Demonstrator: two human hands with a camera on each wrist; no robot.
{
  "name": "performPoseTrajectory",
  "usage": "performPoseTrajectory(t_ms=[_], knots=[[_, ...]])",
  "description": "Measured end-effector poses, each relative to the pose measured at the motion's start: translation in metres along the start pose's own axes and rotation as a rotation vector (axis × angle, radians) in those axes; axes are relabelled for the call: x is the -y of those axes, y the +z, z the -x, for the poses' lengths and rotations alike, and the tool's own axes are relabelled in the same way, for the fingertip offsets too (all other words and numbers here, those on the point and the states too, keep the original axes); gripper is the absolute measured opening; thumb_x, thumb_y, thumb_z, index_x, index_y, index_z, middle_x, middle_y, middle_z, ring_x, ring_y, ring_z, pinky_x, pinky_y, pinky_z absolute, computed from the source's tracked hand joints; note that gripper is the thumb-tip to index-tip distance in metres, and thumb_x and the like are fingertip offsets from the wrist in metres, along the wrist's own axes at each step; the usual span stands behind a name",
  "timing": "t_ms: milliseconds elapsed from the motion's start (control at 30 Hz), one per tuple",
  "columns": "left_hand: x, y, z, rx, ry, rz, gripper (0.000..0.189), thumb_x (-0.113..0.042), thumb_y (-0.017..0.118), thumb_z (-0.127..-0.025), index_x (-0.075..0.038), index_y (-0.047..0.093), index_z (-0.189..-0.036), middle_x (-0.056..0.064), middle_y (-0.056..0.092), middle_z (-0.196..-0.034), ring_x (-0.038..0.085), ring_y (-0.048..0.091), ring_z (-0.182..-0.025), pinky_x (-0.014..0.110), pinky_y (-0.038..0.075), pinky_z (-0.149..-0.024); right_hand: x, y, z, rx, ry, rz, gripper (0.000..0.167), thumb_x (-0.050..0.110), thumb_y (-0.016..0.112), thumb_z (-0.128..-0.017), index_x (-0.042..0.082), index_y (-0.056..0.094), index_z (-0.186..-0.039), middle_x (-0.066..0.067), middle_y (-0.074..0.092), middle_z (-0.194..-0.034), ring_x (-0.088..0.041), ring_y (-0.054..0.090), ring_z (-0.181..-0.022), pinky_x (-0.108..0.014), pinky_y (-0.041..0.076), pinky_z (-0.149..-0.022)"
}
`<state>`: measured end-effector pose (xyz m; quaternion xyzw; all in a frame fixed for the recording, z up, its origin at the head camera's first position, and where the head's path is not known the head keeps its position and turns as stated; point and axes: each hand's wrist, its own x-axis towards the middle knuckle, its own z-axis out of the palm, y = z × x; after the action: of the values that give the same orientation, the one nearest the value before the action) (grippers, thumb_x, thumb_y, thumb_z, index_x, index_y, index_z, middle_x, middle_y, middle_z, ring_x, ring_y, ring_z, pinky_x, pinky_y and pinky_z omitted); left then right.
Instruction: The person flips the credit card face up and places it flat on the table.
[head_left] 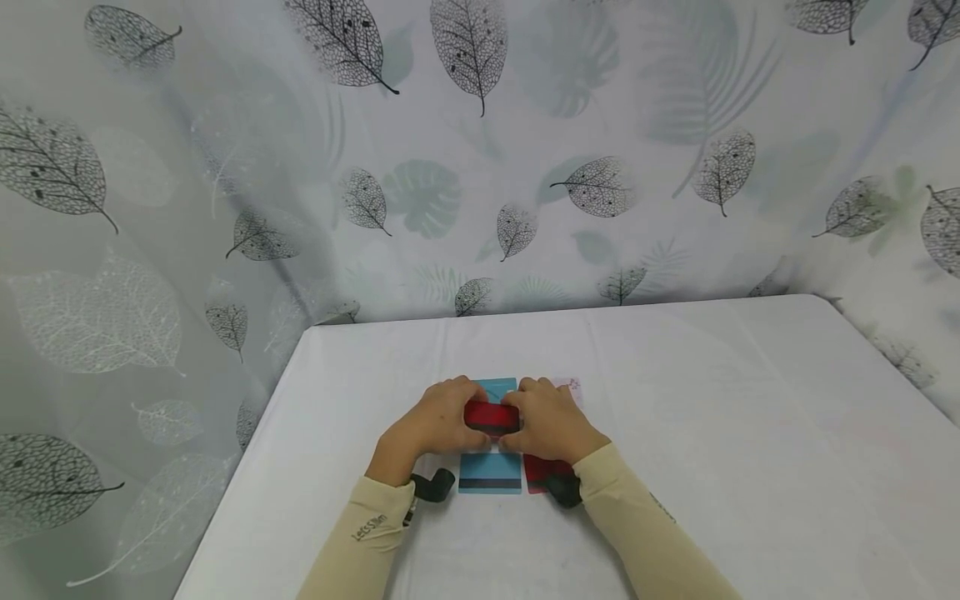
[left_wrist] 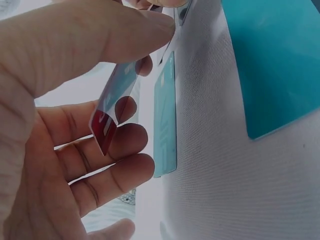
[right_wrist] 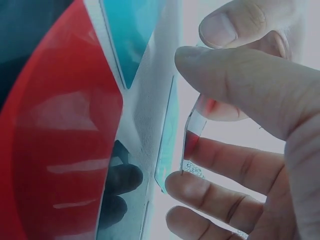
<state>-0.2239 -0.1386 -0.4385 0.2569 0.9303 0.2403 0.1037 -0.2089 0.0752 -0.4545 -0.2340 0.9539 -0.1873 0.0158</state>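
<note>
A red card with a dark stripe is held tilted just above the table, between both hands. The left hand grips its left end, with the thumb nearest me and the fingers behind. At the other end, the right hand holds it the same way. Seen in the left wrist view, the card's glossy face reflects fingertips. A blue card lies behind it, and a blue card with a dark stripe in front. Partly under the right wrist is another red card.
A pale card with pinkish print lies behind the right hand, partly hidden. White cloth covers the table. Leaf-patterned curtains stand behind and at both sides. Dark wrist cameras hang low near the front cards.
</note>
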Motion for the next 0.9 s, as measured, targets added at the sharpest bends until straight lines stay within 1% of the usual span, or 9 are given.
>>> performPoseTrajectory(t_ms=[100, 233, 467, 633, 767, 900], knots=[[0.0016, 0.0008, 0.0001, -0.007, -0.004, 0.024, 0.047, -0.029, 0.086, -0.079, -0.013, 0.067, -0.119, -0.001, 0.065, -0.113, 0.017, 0.059, -0.102, 0.040, 0.051, -0.090, -0.0001, 0.0000, -0.0001, -0.008, -0.004, -0.012, 0.051, 0.041, 0.087, -0.077, 0.016, 0.077, -0.120, 0.001, 0.061, -0.096, -0.019, 0.054, -0.089, -0.045, 0.047, -0.077], [0.0047, 0.0020, 0.0003, -0.019, -0.024, 0.042, 0.050, -0.029, 0.088, -0.078, -0.013, 0.067, -0.121, -0.001, 0.066, -0.114, 0.016, 0.059, -0.102, 0.039, 0.053, -0.089, -0.0010, 0.0006, -0.0003, -0.017, -0.018, -0.003, 0.049, 0.041, 0.087, -0.078, 0.016, 0.077, -0.119, 0.001, 0.062, -0.095, -0.019, 0.054, -0.087, -0.044, 0.047, -0.075], [0.0048, -0.0027, 0.0022, -0.026, -0.061, 0.050, 0.054, -0.030, 0.087, -0.078, -0.012, 0.066, -0.125, -0.002, 0.066, -0.114, 0.018, 0.058, -0.102, 0.042, 0.053, -0.091, -0.0001, -0.0012, 0.0003, -0.021, -0.017, 0.018, 0.051, 0.042, 0.086, -0.079, 0.015, 0.076, -0.121, 0.000, 0.062, -0.095, -0.019, 0.054, -0.087, -0.044, 0.048, -0.074], [0.0045, -0.0045, 0.0032, -0.023, -0.084, 0.071, 0.052, -0.027, 0.087, -0.078, -0.013, 0.065, -0.123, -0.002, 0.066, -0.112, 0.018, 0.058, -0.101, 0.042, 0.054, -0.090, 0.0003, -0.0015, 0.0003, -0.026, -0.015, 0.018, 0.051, 0.042, 0.087, -0.079, 0.015, 0.076, -0.121, 0.000, 0.063, -0.095, -0.019, 0.055, -0.086, -0.044, 0.048, -0.074], [0.0038, -0.0062, 0.0038, -0.021, -0.073, 0.133, 0.049, -0.024, 0.087, -0.079, -0.013, 0.063, -0.121, -0.001, 0.065, -0.112, 0.019, 0.059, -0.102, 0.042, 0.054, -0.090, 0.0005, -0.0014, -0.0004, -0.020, -0.013, 0.023, 0.053, 0.042, 0.087, -0.079, 0.015, 0.075, -0.123, 0.000, 0.063, -0.097, -0.019, 0.055, -0.087, -0.045, 0.049, -0.075], [0.0044, -0.0069, 0.0044, -0.021, -0.035, 0.185, 0.048, -0.021, 0.086, -0.080, -0.012, 0.061, -0.121, -0.001, 0.064, -0.113, 0.018, 0.059, -0.105, 0.042, 0.053, -0.092, 0.0007, -0.0011, -0.0003, -0.018, -0.012, 0.000, 0.053, 0.042, 0.088, -0.079, 0.015, 0.075, -0.123, -0.001, 0.066, -0.101, -0.021, 0.057, -0.091, -0.048, 0.050, -0.078]])
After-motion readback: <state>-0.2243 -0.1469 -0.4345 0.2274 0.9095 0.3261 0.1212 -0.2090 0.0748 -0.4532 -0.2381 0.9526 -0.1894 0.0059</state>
